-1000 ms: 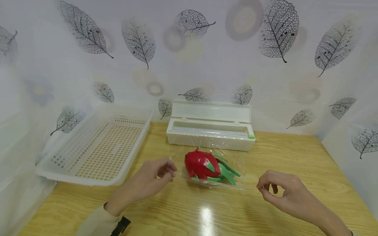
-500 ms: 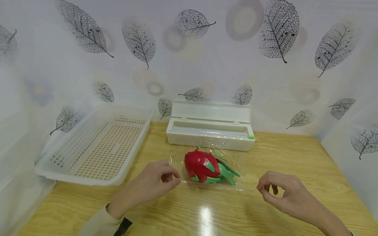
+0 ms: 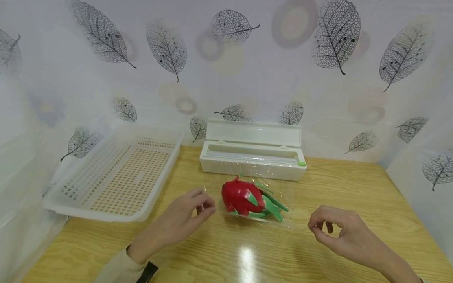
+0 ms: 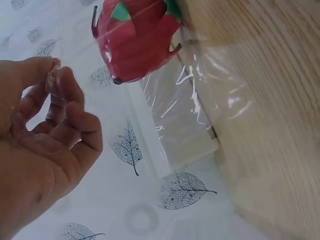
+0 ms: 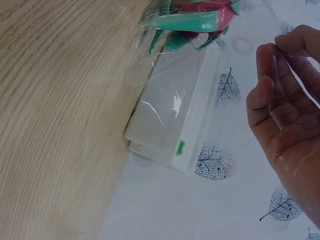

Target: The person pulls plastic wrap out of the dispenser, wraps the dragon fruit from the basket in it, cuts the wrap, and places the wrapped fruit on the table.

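A red dragon fruit (image 3: 242,197) with green scales lies on its side in the middle of the table, under clear cling film (image 4: 186,95). The film runs forward from the white cling film box (image 3: 253,169), whose lid stands raised. To the fruit's left, my left hand (image 3: 186,214) pinches the film's near edge between thumb and forefinger; a crumpled bit shows at the fingertips in the left wrist view. My right hand (image 3: 345,232), right of the fruit, pinches the edge at its other side with thumb and curled forefinger. Both hands are apart from the fruit.
A white perforated plastic basket (image 3: 139,214) stands at the left of the wooden table (image 3: 339,184). A leaf-patterned sheet (image 3: 247,78) hangs behind and at the sides. The box carries a small green slider (image 3: 301,163) at its right end.
My left hand has shifted slightly right, toward the fruit, and its fingers have drawn up a little. The film's near edge moved with it. My right hand stays in place.
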A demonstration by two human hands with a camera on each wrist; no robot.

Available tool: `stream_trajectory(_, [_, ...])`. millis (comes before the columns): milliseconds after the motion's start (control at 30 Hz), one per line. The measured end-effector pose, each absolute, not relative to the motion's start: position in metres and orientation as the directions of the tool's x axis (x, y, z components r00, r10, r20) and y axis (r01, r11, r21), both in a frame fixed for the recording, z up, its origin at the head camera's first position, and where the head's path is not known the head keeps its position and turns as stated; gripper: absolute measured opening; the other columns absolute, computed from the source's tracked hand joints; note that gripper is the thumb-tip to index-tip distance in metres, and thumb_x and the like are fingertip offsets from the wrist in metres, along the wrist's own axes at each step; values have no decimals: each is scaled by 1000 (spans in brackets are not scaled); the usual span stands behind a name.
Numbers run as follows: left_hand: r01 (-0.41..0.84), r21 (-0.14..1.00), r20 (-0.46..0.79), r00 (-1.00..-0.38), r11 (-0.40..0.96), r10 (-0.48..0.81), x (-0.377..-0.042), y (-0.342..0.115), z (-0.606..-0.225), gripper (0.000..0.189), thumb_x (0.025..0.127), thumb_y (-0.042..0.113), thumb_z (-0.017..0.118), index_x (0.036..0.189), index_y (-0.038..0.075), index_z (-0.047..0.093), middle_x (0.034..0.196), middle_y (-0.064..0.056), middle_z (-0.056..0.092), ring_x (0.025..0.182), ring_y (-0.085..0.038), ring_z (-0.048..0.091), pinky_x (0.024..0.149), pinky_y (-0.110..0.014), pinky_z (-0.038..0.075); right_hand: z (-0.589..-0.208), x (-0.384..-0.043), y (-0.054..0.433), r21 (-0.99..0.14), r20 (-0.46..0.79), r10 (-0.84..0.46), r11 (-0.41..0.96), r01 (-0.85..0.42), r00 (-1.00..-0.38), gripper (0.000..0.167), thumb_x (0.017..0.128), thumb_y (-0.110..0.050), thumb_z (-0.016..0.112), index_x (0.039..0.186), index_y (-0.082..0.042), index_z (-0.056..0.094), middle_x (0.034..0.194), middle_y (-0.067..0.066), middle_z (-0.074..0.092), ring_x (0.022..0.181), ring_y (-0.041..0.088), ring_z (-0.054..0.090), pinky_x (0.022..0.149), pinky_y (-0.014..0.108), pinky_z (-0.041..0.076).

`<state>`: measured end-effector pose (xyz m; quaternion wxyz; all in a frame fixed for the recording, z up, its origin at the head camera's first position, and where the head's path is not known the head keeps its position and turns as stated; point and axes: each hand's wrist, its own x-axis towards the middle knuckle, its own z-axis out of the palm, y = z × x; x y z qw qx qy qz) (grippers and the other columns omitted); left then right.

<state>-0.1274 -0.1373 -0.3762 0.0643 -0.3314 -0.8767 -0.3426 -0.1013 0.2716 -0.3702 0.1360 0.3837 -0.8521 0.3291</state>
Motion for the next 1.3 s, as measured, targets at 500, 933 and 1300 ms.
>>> stream_trajectory(500, [754, 372, 569, -646, 542, 509, -131, -134, -377, 10, 105, 19, 58, 98, 14, 63, 92, 7, 59, 67, 4, 43, 56, -7, 40, -378, -100, 273, -530, 415, -541, 510, -677, -732, 51, 77, 15, 76, 96, -31, 64, 86, -20, 66, 69, -5, 56, 57, 13, 45])
stream_trajectory(933, [650, 398, 473, -750, 647, 463, -135, -132, -378, 8, 105, 19, 58, 101, 13, 61, 86, 7, 58, 63, 4, 40, 52, -13, 39, -374, -104, 275, -617, 190, -490, 615, -491, -851, 24, 88, -2, 75, 89, -25, 67, 79, -17, 66, 67, -2, 56, 53, 20, 46])
stream_trajectory(1300, [575, 460, 398, -815, 677, 422, -144, -127, -378, 9, 105, 17, 57, 104, 11, 62, 81, 6, 60, 62, 2, 42, 53, -16, 40, -370, -104, 270, -696, 238, -453, 538, -477, -859, 28, 88, 2, 74, 89, -25, 67, 84, -14, 69, 68, 6, 60, 57, 22, 49])
